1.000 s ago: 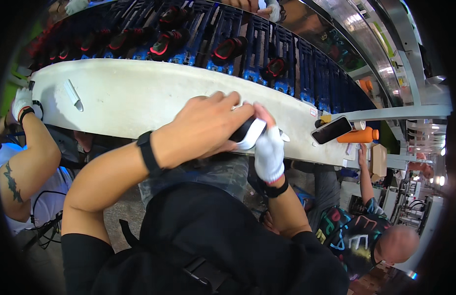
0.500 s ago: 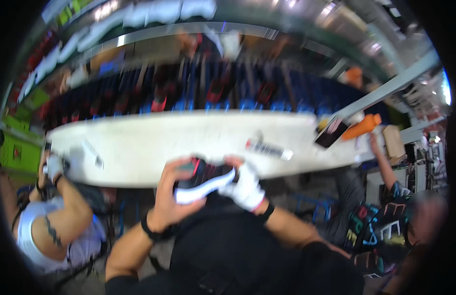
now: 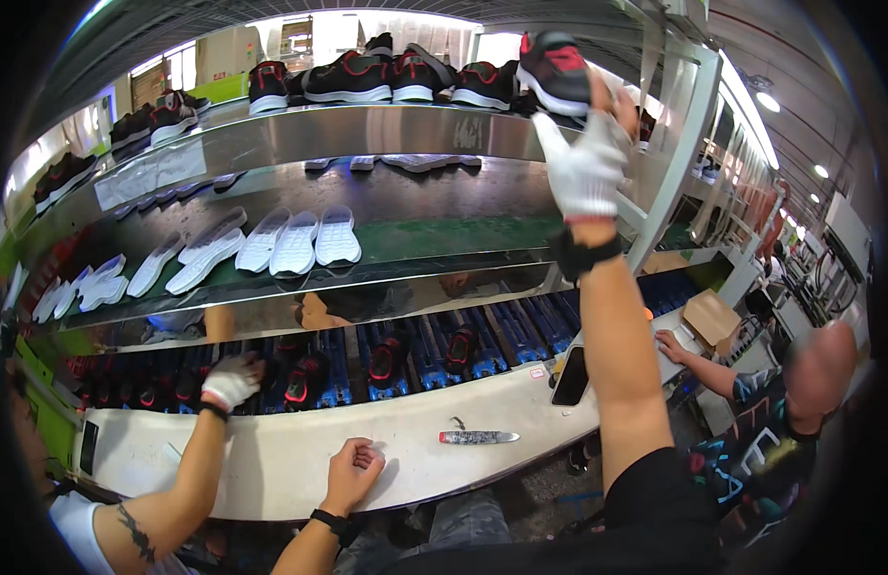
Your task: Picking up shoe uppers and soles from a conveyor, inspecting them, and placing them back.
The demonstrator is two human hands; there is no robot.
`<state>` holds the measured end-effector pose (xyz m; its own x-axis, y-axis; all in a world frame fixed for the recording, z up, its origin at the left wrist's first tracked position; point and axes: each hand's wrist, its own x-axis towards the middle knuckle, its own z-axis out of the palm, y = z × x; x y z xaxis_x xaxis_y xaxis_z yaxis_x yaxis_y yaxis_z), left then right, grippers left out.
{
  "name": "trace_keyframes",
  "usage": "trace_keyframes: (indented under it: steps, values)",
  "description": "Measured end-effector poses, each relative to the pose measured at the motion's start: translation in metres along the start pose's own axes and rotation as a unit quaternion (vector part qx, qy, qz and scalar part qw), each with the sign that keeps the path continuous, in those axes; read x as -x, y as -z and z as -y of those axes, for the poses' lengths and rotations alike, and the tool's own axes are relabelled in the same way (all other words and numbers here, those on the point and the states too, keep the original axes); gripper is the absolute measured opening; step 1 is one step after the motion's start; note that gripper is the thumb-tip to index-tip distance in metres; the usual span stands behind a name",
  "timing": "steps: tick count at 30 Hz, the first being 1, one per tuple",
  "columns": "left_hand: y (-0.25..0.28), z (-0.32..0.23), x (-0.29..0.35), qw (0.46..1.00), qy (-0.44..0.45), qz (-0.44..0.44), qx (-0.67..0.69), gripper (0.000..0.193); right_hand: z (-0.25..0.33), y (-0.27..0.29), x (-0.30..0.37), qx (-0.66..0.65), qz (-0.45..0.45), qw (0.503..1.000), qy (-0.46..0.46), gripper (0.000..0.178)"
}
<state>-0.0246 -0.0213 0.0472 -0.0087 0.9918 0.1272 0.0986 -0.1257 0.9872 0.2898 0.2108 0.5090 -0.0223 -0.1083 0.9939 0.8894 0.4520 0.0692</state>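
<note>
At the upper right my right hand [image 3: 588, 168], in a white glove with bare fingertips, is raised to the top shelf. It grips a black shoe [image 3: 554, 72] with red trim and a white sole; hand and shoe are slightly blurred. The shoe is at the right end of a row of similar shoes [image 3: 353, 77]. My left hand [image 3: 353, 474] is bare and low over the white worktop [image 3: 396, 431], its fingers loosely curled with nothing seen in them. A pen-shaped tool [image 3: 478, 437] with a red end lies to its right.
White soles [image 3: 296, 244] lie on the middle shelf. Below, blue holders [image 3: 425, 359] carry more shoes. A phone [image 3: 570, 376] lies at the worktop's right. A co-worker's gloved hand [image 3: 233, 380] reaches in from the left; another person's hand [image 3: 670, 346] is at the right, near a cardboard box [image 3: 712, 319].
The shoe was between both my hands above the worktop. My right hand has carried it up to the top shelf, and my left has let go. The view has tilted up.
</note>
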Motion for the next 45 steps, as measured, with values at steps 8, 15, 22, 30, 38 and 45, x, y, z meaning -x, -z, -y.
trace_keyframes:
  steps: [8, 15, 22, 30, 38, 45]
  values:
    - [0.003, -0.005, -0.001, 0.992, -0.032, -0.026, -0.121, 0.023, 0.006, 0.007, 0.111, -0.155, 0.403, 0.894, 0.116, 0.02]
    - [0.009, -0.011, -0.001, 0.989, -0.046, -0.02, -0.142, 0.022, 0.036, 0.047, 0.266, -0.225, 0.362, 0.894, 0.139, 0.021]
    - [0.005, -0.017, -0.008, 0.985, -0.06, -0.008, -0.16, 0.022, -0.007, 0.003, 0.432, 0.121, 0.663, 0.621, -0.399, 0.085]
    - [0.005, -0.015, -0.01, 0.987, -0.066, 0.0, -0.146, 0.022, -0.046, -0.023, 0.466, 0.013, 0.622, 0.487, -0.613, 0.072]
    - [0.01, -0.023, -0.015, 0.948, -0.055, -0.156, 0.272, 0.106, 0.093, 0.061, 0.31, -0.393, 0.635, 0.425, -0.511, 0.041]
    - [0.003, -0.062, 0.008, 0.949, -0.267, -0.151, -0.07, 0.042, 0.123, 0.0, 0.169, -0.277, 0.339, 0.898, 0.054, 0.029]
